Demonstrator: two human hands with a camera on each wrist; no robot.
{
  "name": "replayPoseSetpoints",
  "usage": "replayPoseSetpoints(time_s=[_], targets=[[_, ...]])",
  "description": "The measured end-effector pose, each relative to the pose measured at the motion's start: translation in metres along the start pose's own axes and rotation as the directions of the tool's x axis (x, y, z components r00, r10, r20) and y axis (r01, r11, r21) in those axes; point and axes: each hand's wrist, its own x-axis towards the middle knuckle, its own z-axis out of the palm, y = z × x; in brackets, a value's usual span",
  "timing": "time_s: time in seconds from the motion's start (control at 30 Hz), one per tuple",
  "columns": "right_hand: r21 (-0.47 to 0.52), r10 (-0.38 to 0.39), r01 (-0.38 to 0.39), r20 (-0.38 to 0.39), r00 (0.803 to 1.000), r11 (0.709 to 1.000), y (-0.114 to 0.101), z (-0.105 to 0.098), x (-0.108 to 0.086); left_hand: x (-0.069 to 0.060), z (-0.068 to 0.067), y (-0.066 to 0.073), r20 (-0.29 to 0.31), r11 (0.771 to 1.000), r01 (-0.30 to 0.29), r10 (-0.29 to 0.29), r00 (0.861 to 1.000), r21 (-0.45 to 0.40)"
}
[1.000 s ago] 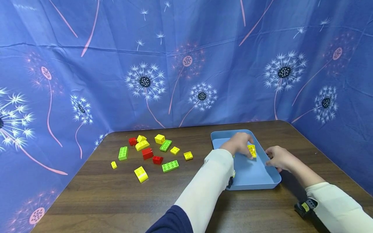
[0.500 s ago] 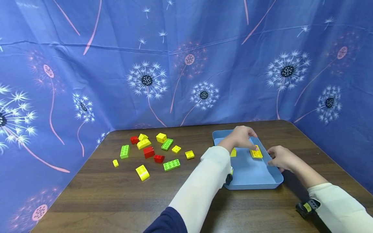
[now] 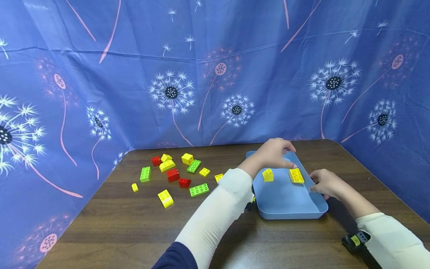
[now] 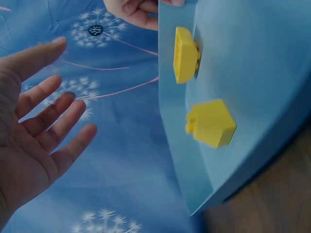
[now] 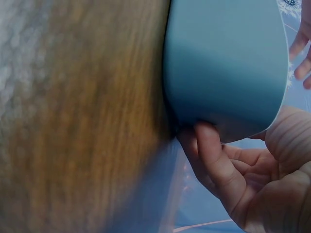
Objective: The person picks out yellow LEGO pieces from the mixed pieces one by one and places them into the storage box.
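My left hand [image 3: 273,154] hovers over the far part of a blue tray [image 3: 289,200], its fingers spread and holding nothing, as the left wrist view also shows. My right hand [image 3: 325,182] grips the tray's right side wall, the thumb at the rim and the fingers against the outside [image 5: 209,145]. Inside the tray lie two yellow toy building bricks. The yellow brick with a sloped face [image 3: 267,175] lies on the left. Close to the right wall is the rectangular yellow brick [image 3: 296,176], hollow underside up.
Several loose bricks lie on the left of the wooden table [image 3: 111,228], among them a green brick [image 3: 199,190], a red brick [image 3: 173,175] and a curved yellow brick [image 3: 165,198]. My left forearm partly covers a small yellow brick [image 3: 218,177]. A patterned blue cloth [image 3: 201,93] hangs behind.
My left hand has let go of the rectangular yellow brick, which now lies in the tray, and has risen to the left. The right hand stays on the tray wall.
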Motion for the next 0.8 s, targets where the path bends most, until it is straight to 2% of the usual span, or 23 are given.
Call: replayPoseSetpoints(time_s=[0.23,0.4,0.57,0.8], targets=[[-0.017,0.008,-0.008,-0.007,1.0,1.0,-0.002,-0.002,0.0,-0.03,-0.018,-0.003,0.005,0.993,-0.033,0.032,0.999,0.111],[-0.018,0.019,-0.019,-0.004,1.0,1.0,-0.004,-0.002,0.0,-0.051,-0.024,-0.014,-0.011,0.985,-0.061,0.063,0.998,0.161],[-0.02,0.027,-0.027,0.006,1.0,0.999,-0.004,-0.002,0.0,-0.072,-0.025,-0.025,-0.032,0.983,-0.061,0.067,0.997,0.174],[-0.014,0.02,-0.02,0.006,1.0,1.0,-0.003,-0.001,0.0,-0.098,-0.03,-0.032,-0.021,0.98,-0.09,0.095,0.995,0.176]])
